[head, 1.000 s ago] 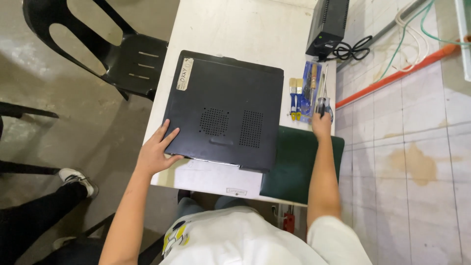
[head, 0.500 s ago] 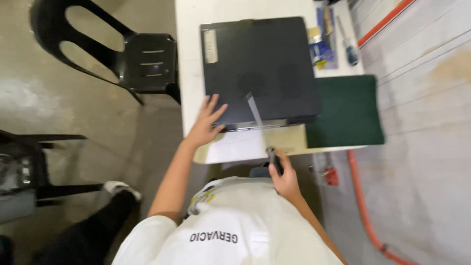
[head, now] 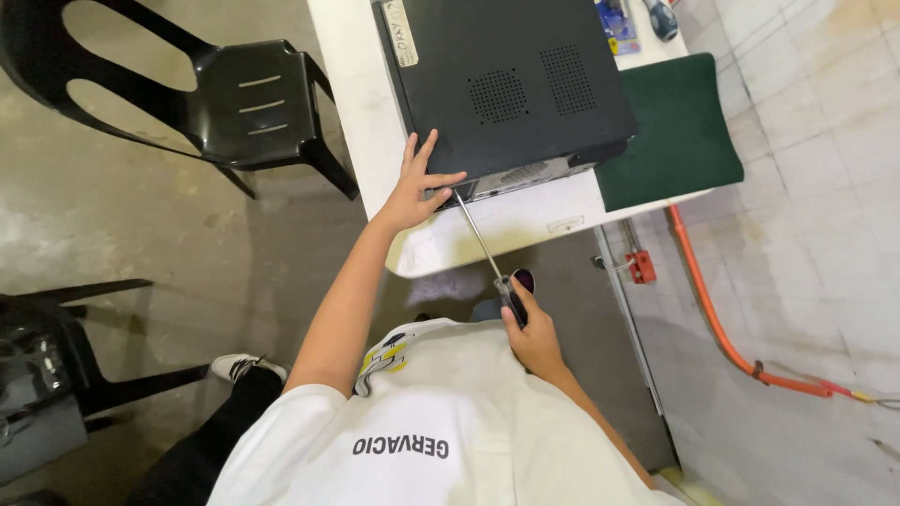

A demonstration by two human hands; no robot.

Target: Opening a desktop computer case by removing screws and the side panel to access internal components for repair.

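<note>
A black computer case (head: 506, 84) lies flat on a white table (head: 361, 112), vent holes facing up. My left hand (head: 419, 187) rests on its near left corner, fingers spread against the panel. In my right hand (head: 532, 333) is a long screwdriver (head: 486, 251), gripped by its dark handle close to my chest. Its metal shaft runs up and left, and the tip meets the case's near edge beside my left thumb.
A green mat (head: 670, 131) lies at the table's right side. A blue-handled tool (head: 662, 17) and a small packet (head: 617, 21) sit at the far edge. A black plastic chair (head: 216, 94) stands left. An orange pipe (head: 722, 319) runs along the tiled wall.
My right hand came back from the tools at the far edge holding the screwdriver, and its tip now sits at the case's near edge. My left hand stays on the case corner.
</note>
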